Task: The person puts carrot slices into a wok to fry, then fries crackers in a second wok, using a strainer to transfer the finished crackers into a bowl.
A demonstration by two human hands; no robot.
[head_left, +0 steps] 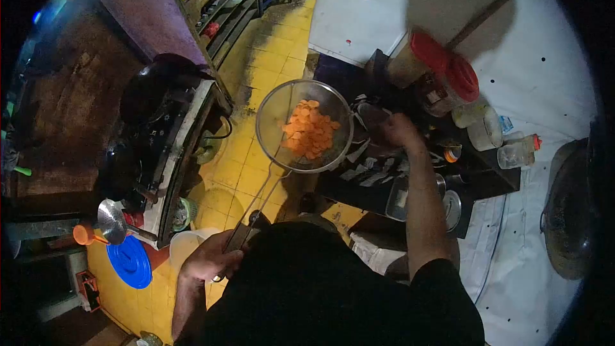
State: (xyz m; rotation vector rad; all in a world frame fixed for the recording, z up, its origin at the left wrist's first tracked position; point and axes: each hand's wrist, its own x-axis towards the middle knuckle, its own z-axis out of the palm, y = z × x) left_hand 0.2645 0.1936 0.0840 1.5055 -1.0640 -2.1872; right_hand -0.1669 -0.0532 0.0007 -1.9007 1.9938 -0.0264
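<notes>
My left hand is closed round the long handle of a wire strainer. The strainer is held out over the yellow floor, with a pile of orange slices in its mesh bowl. At the dark table on the right, my right hand reaches to a dark, rounded object beside the strainer's rim. Its fingers look bent at that object's edge, but shadow hides exactly what they grip.
Red-lidded containers and glass jars stand at the dark table's back edge. A stove is at the left, near a blue lid on the floor. A wok is at the far right.
</notes>
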